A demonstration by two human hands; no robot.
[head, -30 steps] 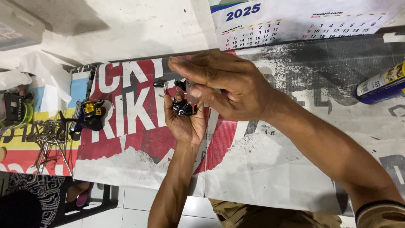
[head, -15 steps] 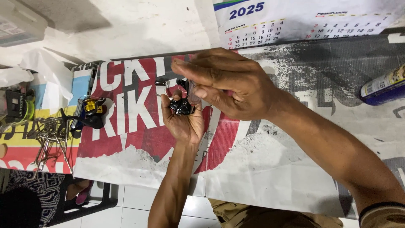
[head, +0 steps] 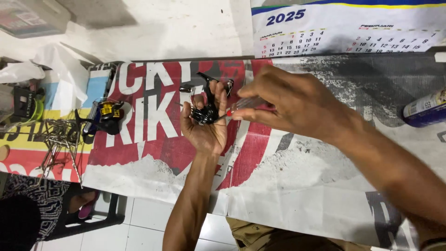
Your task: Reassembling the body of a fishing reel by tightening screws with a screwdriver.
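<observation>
Left hand pose: I see my left hand (head: 205,126) raised palm-up over the tabletop (head: 297,176), forearm coming up from the lower edge, fingers curled upward
Left grip: clamped on a small black reel part (head: 204,113), which sits in the cup of the fingers with the thumb on its left side
Right hand pose: my right hand (head: 292,104) reaches in from the right, knuckles up, forearm running off to the lower right corner
Right grip: fingertips pinched together on a screwdriver (head: 246,106) with a clear handle and a red collar; its tip points left and meets the black part
Change from earlier: half a second ago my right hand lay over the part and hid most of it; now it sits further right, so the part and the screwdriver show plainly, and my left hand has stayed about where it was
How the part looks: glossy black, compact and lumpy, with a thin black arm standing up from it past my fingertips; finer detail I cannot tell
Where it is: in my left hand, above the red and white printed banner (head: 153,121) that covers the tabletop
Around it: another black and yellow reel (head: 106,116) lies well to the left beside a heap of metal tools (head: 58,139); a blue spray can (head: 425,109) lies at the far right; a wall calendar (head: 348,28) is spread along the top
</observation>
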